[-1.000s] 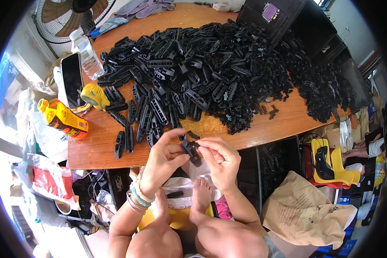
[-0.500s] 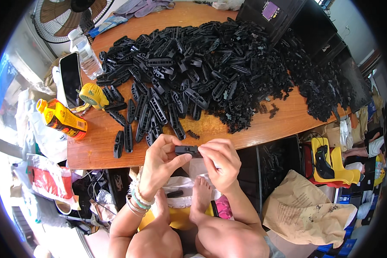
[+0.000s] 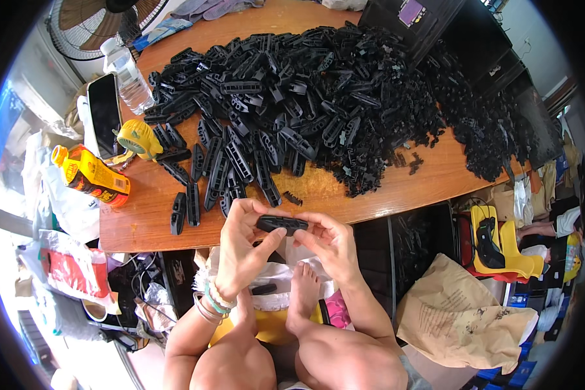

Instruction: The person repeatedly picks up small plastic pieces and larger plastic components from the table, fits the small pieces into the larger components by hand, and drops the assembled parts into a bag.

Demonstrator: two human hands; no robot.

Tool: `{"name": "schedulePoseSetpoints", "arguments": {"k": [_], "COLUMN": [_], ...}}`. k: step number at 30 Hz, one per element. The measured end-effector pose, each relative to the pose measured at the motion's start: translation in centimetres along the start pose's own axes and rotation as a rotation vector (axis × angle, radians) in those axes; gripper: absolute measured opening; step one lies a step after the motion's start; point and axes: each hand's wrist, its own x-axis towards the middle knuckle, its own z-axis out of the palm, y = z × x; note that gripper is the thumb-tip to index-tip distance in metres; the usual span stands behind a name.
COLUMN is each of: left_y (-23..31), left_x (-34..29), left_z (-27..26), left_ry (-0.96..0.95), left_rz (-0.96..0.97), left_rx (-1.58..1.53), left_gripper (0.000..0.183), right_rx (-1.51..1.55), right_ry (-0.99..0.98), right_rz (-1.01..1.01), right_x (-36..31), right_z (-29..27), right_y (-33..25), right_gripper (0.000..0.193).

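Between both hands, just off the table's front edge, is a black elongated plastic part (image 3: 282,223) with rounded ends, lying roughly level. My left hand (image 3: 246,242) closes on its left end, thumb at the lower side and fingers behind. At the other end my right hand (image 3: 333,248) pinches it with thumb and fingertips. Beyond my hands, a big heap of similar black plastic parts (image 3: 240,88) covers the table (image 3: 151,227). Smaller black pieces (image 3: 364,172) gather at the heap's right. A small dark toothed strip (image 3: 293,197) lies near my fingertips.
On the left stand an orange drink bottle (image 3: 96,179), a yellow handheld fan (image 3: 139,139), a phone (image 3: 104,110) and a clear water bottle (image 3: 129,81). Black bins (image 3: 422,253) and a brown paper sack (image 3: 465,318) sit below the table at right. Another black part (image 3: 263,289) lies between my feet.
The black part has turned in my hands and now shows more of its long side. My right fingers have shifted from a tight pinch to a wider grip at its right end.
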Motion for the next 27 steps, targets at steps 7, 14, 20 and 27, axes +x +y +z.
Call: {"name": "schedulePoseSetpoints", "arguments": {"k": [7, 14, 20, 27], "left_y": [0.5, 0.6, -0.7, -1.6], "left_x": [0.0, 4.2, 7.2, 6.8], "left_z": [-2.2, -2.3, -2.9, -3.7], "left_ry": [-0.153, 0.064, -0.101, -0.018], "left_rz": [0.13, 0.608, 0.786, 0.861], "left_rx": [0.48, 1.336, 1.602, 1.464], "left_gripper": [0.024, 0.03, 0.035, 0.037], "right_rx": [-0.049, -0.683, -0.895, -0.602], "right_ry": [-0.184, 0.256, 0.346, 0.36], "right_rz": [0.161, -0.447, -0.619, -0.489], "right_x": [-0.5, 2.1, 4.3, 3.6], "right_z": [-2.0, 0.5, -0.3, -0.4], "right_y": [1.3, 1.1, 2.9, 2.4], "right_gripper": [0.03, 0.011, 0.016, 0.017]}}
